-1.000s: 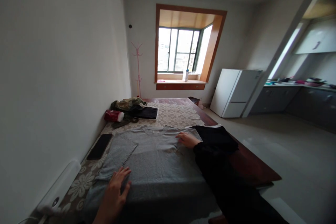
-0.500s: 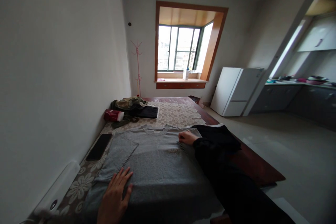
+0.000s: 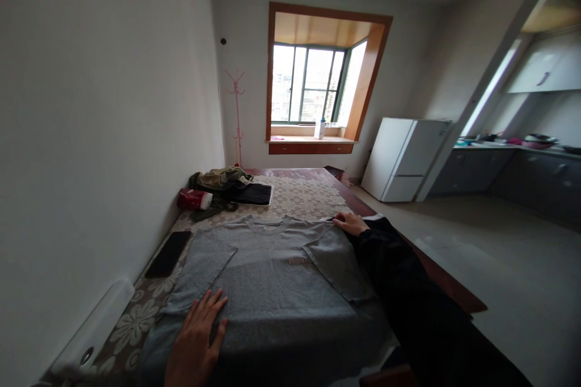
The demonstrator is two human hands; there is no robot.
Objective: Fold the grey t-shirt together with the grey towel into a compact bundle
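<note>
A grey T-shirt (image 3: 267,284) lies spread over the table, neckline at the far end, both sleeves folded inward across its front. Small lettering on its chest is partly covered by the right sleeve. My left hand (image 3: 200,326) rests flat on the shirt's left side, below the folded sleeve, fingers stretched out. At the far right shoulder, my right hand (image 3: 350,223) has its fingers closed on the shirt's edge. Black folded fabric (image 3: 384,227) sits beside that hand, mostly hidden by my dark sleeve.
A black phone (image 3: 167,254) lies left of the shirt on the flowered tablecloth (image 3: 308,193). Farther back are a red packet (image 3: 194,199), a heap of clothes (image 3: 218,178) and a folded black garment (image 3: 252,193). The wall closes off the left side; a white fridge (image 3: 403,157) stands beyond.
My right hand has moved outward to the right, from the sleeve on the chest to the far shoulder. The right sleeve now lies wider and flatter. My left hand has stayed on the shirt.
</note>
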